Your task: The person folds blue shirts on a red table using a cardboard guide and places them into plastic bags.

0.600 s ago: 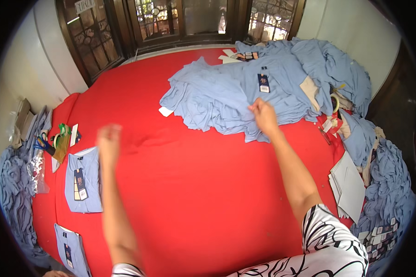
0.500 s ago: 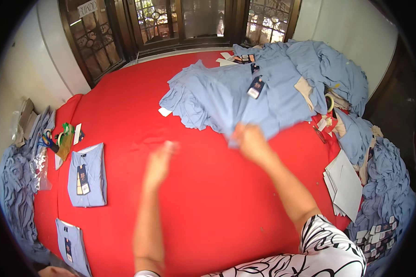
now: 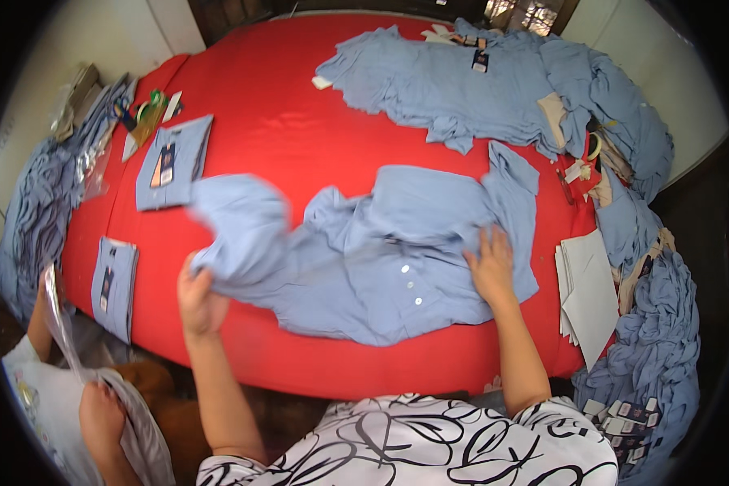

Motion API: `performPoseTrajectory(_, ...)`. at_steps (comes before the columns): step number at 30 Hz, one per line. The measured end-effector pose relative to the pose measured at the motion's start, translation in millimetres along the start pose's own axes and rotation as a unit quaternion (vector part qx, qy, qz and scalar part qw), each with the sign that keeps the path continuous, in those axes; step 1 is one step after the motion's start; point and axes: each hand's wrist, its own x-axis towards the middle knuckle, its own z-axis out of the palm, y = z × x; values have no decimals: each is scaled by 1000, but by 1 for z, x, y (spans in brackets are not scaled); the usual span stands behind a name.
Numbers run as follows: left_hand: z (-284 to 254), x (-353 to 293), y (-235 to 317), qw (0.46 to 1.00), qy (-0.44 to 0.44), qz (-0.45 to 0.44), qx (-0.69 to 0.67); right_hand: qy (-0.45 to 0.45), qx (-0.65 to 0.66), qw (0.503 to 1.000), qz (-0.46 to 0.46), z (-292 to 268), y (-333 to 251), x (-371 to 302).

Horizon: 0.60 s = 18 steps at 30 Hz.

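Drawn from the pile (image 3: pixel 462 97) at the upper right, one blue shirt (image 3: pixel 356 296) had moved to the middle of the frame, across the red table (image 3: pixel 259 89). The left hand (image 3: pixel 202 298) gripped its fabric left of centre; the right hand (image 3: pixel 492 267) lay spread flat on its right part.

Had a shirt (image 3: pixel 340 292) spread on the table (image 3: pixel 259 97), two folded shirts (image 3: pixel 188 154) (image 3: pixel 121 279) to its left, a garment heap (image 3: pixel 437 89) behind it, stacked sheets (image 3: pixel 589 296) to its right.

Buttoned shirt (image 3: pixel 340 300): plain light blue; buttons (image 3: pixel 410 285): white. Surface (image 3: pixel 259 89): solid red. Wearer's top (image 3: pixel 413 437): white, black curved-line pattern.
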Motion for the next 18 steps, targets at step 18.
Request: performPoseTrajectory(18, 26, -92, -82, 709, 124, -24, 694, 77, 117, 935, -326, 39, -241, 106)
